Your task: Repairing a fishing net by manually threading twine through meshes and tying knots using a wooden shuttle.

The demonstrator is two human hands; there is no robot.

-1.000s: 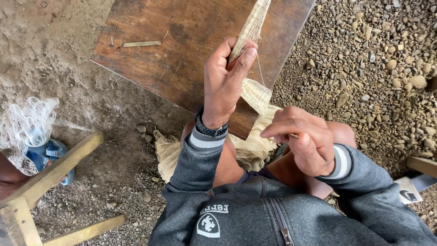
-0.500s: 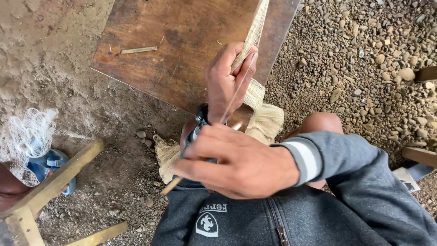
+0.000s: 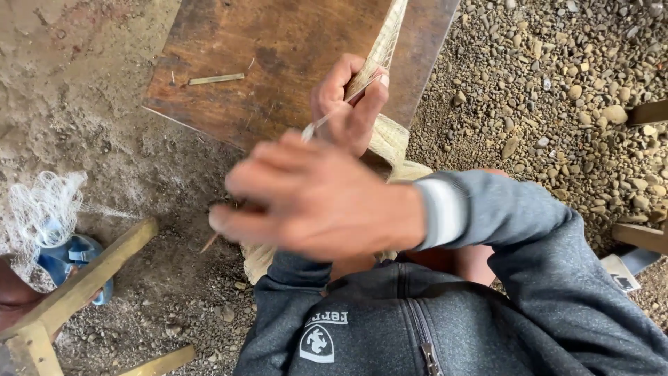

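Observation:
My left hand [image 3: 348,104] rests on the brown wooden board [image 3: 278,49] and pinches a narrow woven straw strip [image 3: 386,42] that runs up off the top of the view. More pale straw [image 3: 393,139] lies bunched below it, towards my lap. My right hand [image 3: 313,202], blurred, crosses in front of my body to the left, closed on a thin stick-like tool whose brown tip [image 3: 209,244] pokes out below the fingers. A thin pale strand [image 3: 341,108] stretches from the right hand to the left hand's fingers.
A short sliver of wood [image 3: 216,79] lies on the board. Gravel [image 3: 557,83] covers the ground to the right, packed dirt the left. A blue sandal [image 3: 69,254] with white netting [image 3: 42,202] sits beside a pale wooden frame [image 3: 83,285]. More wood pieces [image 3: 640,237] are at the right edge.
My right hand has swung from the right side of my lap across to the left, drawing the strand with it. The left hand has kept its hold on the straw strip.

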